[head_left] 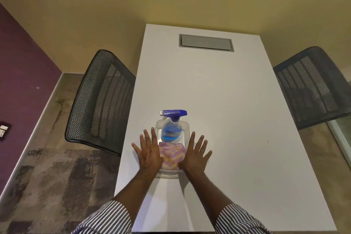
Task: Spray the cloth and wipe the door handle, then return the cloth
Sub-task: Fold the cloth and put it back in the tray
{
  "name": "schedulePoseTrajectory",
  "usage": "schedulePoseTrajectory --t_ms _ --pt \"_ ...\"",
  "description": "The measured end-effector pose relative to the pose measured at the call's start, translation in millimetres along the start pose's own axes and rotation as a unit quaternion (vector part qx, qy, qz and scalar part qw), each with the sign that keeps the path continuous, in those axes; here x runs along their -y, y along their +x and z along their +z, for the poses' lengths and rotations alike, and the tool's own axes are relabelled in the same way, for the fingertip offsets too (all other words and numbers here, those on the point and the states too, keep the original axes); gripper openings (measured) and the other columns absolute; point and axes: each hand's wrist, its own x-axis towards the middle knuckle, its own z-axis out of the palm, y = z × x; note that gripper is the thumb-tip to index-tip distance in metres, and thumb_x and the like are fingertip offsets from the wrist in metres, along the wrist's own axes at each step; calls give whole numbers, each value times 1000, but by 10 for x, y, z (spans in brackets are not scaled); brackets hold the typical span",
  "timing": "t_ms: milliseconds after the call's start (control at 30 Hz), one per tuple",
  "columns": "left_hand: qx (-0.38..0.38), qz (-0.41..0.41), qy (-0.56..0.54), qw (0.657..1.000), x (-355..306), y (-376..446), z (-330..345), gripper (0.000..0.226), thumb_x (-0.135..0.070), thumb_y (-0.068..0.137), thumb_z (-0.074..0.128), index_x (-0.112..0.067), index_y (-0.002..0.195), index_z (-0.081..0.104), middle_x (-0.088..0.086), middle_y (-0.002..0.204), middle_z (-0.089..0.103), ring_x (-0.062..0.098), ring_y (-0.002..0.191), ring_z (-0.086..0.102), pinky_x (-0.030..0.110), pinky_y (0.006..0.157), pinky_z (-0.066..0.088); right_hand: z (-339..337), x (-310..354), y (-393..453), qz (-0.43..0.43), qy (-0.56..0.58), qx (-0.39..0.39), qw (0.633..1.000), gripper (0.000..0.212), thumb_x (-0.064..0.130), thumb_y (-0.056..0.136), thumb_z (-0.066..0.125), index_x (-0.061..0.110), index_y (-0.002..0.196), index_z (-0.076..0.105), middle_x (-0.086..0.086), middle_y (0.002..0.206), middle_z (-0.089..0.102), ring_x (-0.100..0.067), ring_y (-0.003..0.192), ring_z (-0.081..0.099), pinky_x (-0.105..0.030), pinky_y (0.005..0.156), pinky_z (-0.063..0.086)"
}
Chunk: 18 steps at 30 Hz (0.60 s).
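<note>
Both hands lay flat on the white table [218,91], fingers straight and spread apart, gripping nothing. The left hand [149,151] and the right hand [196,153] flanked a clear plastic tray [185,129] set near the table's near-left edge, each overlapping a long side of it. Inside the tray the folded pink-and-yellow cloth [171,155] sat at the end nearer the person, between the two hands, with the blue spray bottle [171,129] standing upright just beyond it, nozzle pointing left. Cloth and bottle looked untouched — probably kept together in the tray so they could be fetched and returned as one kit. The open, symmetrical hands read as a resting pose, so the task seemed not yet begun; no door handle was visible. Mesh-backed chairs [100,99] stood at the left and right edges, and a grey cable hatch [206,42] sat near the far edge.
</note>
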Motion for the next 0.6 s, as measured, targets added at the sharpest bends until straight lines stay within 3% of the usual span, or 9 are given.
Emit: schedulePoseTrajectory --t_ms 267,367,467,567,600 --pt "9 36 -14 999 79 -2 -40 118 -82 89 46 -19 163 -21 15 171 -24 36 160 -15 62 128 -3 -15 -72 -25 -59 49 22 997 126 82 81 56 20 160 -21 -12 170 -23 -35 158 -16 -56 126 0" --pt "-12 56 -20 998 132 -23 -72 112 -85 89 33 -20 164 -20 12 170 -27 33 160 -18 58 129 -8 -101 -88 -21 -120 68 -25 990 111 86 87 31 19 162 -15 -6 168 -27 -29 159 -15 -47 126 -8" --pt "-106 133 -10 985 161 -103 -199 103 -85 87 0 -17 165 -7 13 172 -16 34 160 -9 51 128 -13 -248 -110 -41 -191 60 -118 973 96 81 89 -7 20 163 -10 0 166 -24 -22 159 -16 -38 125 -19" --pt "-125 197 40 972 252 -195 -279 108 -81 85 -19 -12 165 5 16 172 -6 36 159 -5 50 126 -13 -344 -125 -58 -231 48 -139 962 89 74 90 -15 18 159 -13 -2 167 -19 -21 157 -16 -33 125 -21" --pt "-124 209 48 969 284 -212 -299 108 -78 88 -20 -9 165 11 19 171 1 39 159 4 53 127 -7 -356 -135 -62 -234 40 -131 963 87 72 90 -15 18 158 -15 -2 167 -21 -20 157 -16 -33 124 -20"
